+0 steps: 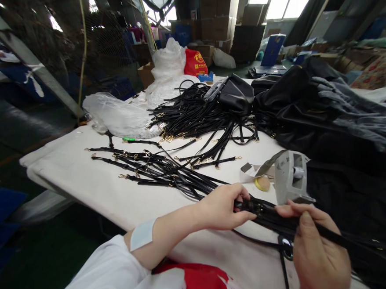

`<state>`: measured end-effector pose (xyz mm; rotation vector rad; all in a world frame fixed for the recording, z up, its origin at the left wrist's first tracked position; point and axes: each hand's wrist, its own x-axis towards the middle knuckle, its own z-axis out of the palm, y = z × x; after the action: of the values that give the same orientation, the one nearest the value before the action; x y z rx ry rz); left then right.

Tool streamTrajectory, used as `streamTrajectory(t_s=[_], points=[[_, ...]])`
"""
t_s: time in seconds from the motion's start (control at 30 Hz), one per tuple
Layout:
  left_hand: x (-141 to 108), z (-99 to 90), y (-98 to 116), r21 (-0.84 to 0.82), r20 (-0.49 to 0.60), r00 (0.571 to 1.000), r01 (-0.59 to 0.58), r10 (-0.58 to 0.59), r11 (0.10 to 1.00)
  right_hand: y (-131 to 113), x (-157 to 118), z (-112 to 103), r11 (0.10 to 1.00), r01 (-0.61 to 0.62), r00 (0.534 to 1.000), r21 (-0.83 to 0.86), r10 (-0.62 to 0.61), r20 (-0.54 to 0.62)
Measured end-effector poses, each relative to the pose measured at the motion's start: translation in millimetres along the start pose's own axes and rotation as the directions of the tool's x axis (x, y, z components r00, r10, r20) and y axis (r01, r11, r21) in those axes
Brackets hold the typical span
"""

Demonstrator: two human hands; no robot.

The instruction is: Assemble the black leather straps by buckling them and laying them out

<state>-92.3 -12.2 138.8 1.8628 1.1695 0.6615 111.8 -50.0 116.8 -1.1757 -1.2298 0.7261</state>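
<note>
My left hand [226,207] is closed round a bunch of thin black straps near their buckles [257,207], just above the white table [110,196]. To its right, my right hand [318,250] pinches a black strap [334,236] between thumb and fingers. More black straps [177,178] with gold-coloured clasps trail from my left hand across the table. A strap with a large metal eyelet [285,247] hangs between my hands at the near edge. Exactly how many straps each hand grips cannot be made out.
A big heap of black straps [195,109] lies farther back, beside clear plastic bags [119,113]. Right of centre stand a white dispenser [291,175] and a yellow tape roll [262,183]. Black material [339,181] and grey gloves [357,107] cover the right side.
</note>
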Motion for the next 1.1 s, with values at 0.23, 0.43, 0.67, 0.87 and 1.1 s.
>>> streamTrajectory(t_s=[0.23, 0.43, 0.67, 0.87, 1.1], points=[[-1.8, 1.4, -3.4, 0.022, 0.029, 0.999, -0.037, 0.037, 0.999, 9.1, -0.1, -3.0, 0.998, -0.004, 0.995, 0.067, -0.002, 0.099], [-3.8, 2.8, -0.8, -0.009, -0.016, 0.998, -0.063, 0.063, 0.998, 15.4, 7.4, -5.4, 0.911, 0.244, 0.935, -0.334, -0.13, 0.329], [-3.9, 3.4, 3.4, -0.032, -0.071, 0.995, -0.074, 0.071, 0.997, 18.0, 12.4, -3.2, 0.907, 0.289, 0.88, -0.305, -0.127, 0.457], [-3.1, 6.6, -1.4, -0.04, -0.078, 0.989, -0.132, 0.129, 0.99, 23.0, 12.1, -4.7, 0.925, 0.235, 0.877, -0.297, -0.07, 0.475], [-2.1, 8.3, -5.9, -0.032, -0.081, 0.986, -0.152, 0.149, 0.988, 24.2, 11.4, -5.4, 0.935, 0.18, 0.885, -0.305, -0.019, 0.465]])
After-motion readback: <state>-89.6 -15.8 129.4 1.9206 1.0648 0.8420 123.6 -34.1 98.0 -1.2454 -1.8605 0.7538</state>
